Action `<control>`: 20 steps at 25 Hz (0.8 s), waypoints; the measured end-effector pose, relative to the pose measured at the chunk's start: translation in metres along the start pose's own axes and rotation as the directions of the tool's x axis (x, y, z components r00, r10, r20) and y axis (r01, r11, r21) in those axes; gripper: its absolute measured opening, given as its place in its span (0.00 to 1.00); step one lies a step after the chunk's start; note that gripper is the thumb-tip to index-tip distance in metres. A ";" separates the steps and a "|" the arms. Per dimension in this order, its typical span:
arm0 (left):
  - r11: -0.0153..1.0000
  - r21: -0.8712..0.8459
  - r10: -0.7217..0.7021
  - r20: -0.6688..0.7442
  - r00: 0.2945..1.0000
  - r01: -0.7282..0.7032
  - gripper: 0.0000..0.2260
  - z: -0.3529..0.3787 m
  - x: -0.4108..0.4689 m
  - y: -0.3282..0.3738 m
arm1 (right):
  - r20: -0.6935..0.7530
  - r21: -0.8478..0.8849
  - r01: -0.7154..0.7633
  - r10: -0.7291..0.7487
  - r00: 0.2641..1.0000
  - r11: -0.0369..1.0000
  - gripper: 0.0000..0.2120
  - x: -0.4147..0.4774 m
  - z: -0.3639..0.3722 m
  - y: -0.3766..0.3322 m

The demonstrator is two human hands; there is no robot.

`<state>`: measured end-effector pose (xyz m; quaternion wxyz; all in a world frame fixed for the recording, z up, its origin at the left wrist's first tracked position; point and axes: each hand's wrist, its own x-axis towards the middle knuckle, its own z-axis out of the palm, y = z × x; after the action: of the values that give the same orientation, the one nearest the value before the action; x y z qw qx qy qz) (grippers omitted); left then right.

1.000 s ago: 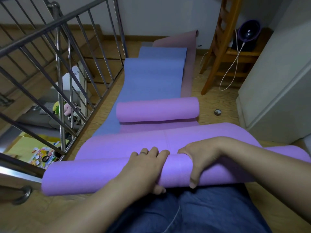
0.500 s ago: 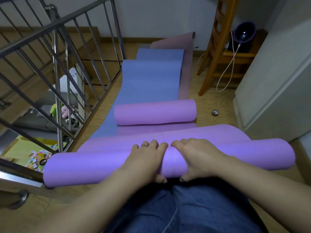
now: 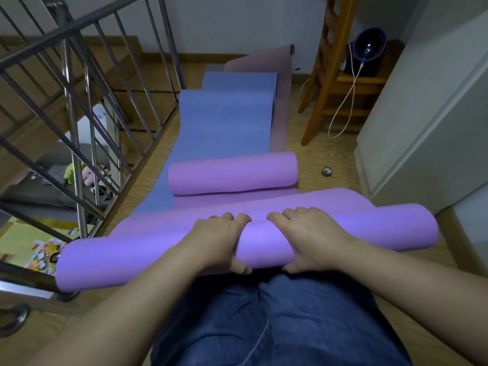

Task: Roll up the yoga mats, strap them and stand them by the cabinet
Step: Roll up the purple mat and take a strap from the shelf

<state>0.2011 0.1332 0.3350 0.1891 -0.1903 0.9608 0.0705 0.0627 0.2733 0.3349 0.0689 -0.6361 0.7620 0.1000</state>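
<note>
In the head view, a purple mat [image 3: 132,260] is seen lying crosswise on the wooden floor [image 3: 324,151], just in front of the person's legs in blue jeans [image 3: 264,326]. It is partly rolled into a thick tube, and its flat remainder stretches away from the roll. The left hand [image 3: 219,241] is clamped on the middle of the roll, with fingers curled over the far side and the thumb tucked against the near side. The right hand [image 3: 311,239] is closed round the roll in the same way just beside it, and a narrow strip of mat shows between the two.

Beyond, a pink mat [image 3: 232,173] is seen rolled up, resting partly on a blue mat [image 3: 224,120] spread flat. A dusty pink mat [image 3: 280,107] is exposed along the blue mat's right edge. A grey cabinet [image 3: 422,114] stands near the right end of the purple roll. A stair railing [image 3: 79,88] is seen on the left and a wooden frame [image 3: 324,75] at the far right, with a white cable [image 3: 346,101] hanging by it. A small tape roll [image 3: 327,171] lies on the floor between the pink roll and the cabinet
</note>
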 end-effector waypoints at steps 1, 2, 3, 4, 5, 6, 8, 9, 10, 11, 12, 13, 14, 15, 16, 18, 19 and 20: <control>0.997 -0.073 0.002 0.052 0.999 0.002 0.40 -0.007 0.003 -0.004 | 0.041 0.028 0.009 -0.010 0.999 1.000 0.39 0.006 -0.008 0.004; 0.990 -0.141 0.014 0.108 0.994 0.001 0.39 -0.015 0.004 -0.007 | 0.083 0.051 0.023 -0.027 0.996 0.998 0.38 0.010 -0.019 0.008; 0.982 -0.191 0.035 0.168 0.985 -0.002 0.38 -0.023 0.003 -0.009 | 0.129 0.070 0.041 -0.050 0.990 0.997 0.38 0.013 -0.030 0.011; 0.974 -0.228 0.065 0.230 0.971 -0.011 0.36 -0.030 0.000 -0.011 | 0.188 0.098 0.059 -0.077 0.979 0.993 0.39 0.014 -0.038 0.012; 0.966 -0.257 0.100 0.294 0.950 -0.023 0.33 -0.034 -0.002 -0.012 | 0.254 0.137 0.068 -0.101 0.962 0.988 0.39 0.013 -0.042 0.012; 0.957 -0.287 0.135 0.353 0.926 -0.030 0.30 -0.035 -0.005 -0.010 | 0.319 0.181 0.062 -0.118 0.941 0.982 0.38 0.011 -0.043 0.011; 0.945 -0.325 0.171 0.418 0.892 -0.028 0.27 -0.030 -0.010 -0.006 | 0.432 0.258 0.016 -0.131 0.892 0.966 0.37 0.006 -0.036 0.006; 0.944 -0.328 0.168 0.406 0.898 -0.029 0.29 -0.027 -0.011 -0.004 | 0.470 0.286 -0.011 -0.130 0.873 0.958 0.37 0.006 -0.032 0.005; 0.949 -0.314 0.155 0.368 0.917 -0.035 0.32 -0.024 -0.012 -0.003 | 0.493 0.317 -0.031 -0.136 0.859 0.948 0.36 0.007 -0.029 0.005; 0.964 -0.262 0.128 0.314 0.941 -0.044 0.35 -0.020 -0.013 0.001 | 0.510 0.345 -0.047 -0.146 0.847 0.937 0.36 0.011 -0.027 0.007; 0.985 -0.161 0.097 0.237 0.967 -0.059 0.38 -0.014 -0.016 0.006 | 0.529 0.373 -0.062 -0.157 0.834 0.926 0.35 0.015 -0.027 0.010; 0.997 -0.029 0.072 0.136 0.988 -0.068 0.41 -0.006 -0.022 0.014 | 0.550 0.396 -0.079 -0.168 0.818 0.915 0.35 0.019 -0.028 0.012; 0.994 0.092 0.050 0.036 0.998 -0.053 0.43 0.003 -0.028 0.021 | 0.570 0.408 -0.095 -0.173 0.803 0.908 0.34 0.022 -0.029 0.014; 0.987 0.160 0.030 -0.035 0.999 -0.024 0.44 0.010 -0.034 0.029 | 0.584 0.411 -0.105 -0.173 0.793 0.906 0.35 0.023 -0.031 0.015; 0.983 0.183 0.017 -0.082 0.997 -0.001 0.44 0.014 -0.038 0.034 | 0.588 0.400 -0.102 -0.170 0.791 0.911 0.35 0.021 -0.032 0.013; 0.987 0.161 0.019 -0.132 0.991 0.003 0.43 0.018 -0.038 0.033 | 0.517 0.260 -0.053 -0.093 0.851 0.964 0.38 0.009 -0.034 0.004; 0.990 0.142 0.017 -0.133 0.991 0.002 0.43 0.018 -0.036 0.029 | 0.412 0.127 -0.007 -0.046 0.910 0.992 0.39 0.000 -0.032 -0.004; 0.993 0.119 0.017 -0.127 0.992 -0.002 0.43 0.016 -0.033 0.025 | 0.282 0.013 0.033 -0.036 0.959 0.999 0.41 -0.010 -0.028 -0.013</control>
<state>0.2247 0.1706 0.3351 0.1376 -0.1781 0.9743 0.0020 0.0783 0.2739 0.3632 0.1810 -0.6283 0.7336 0.1852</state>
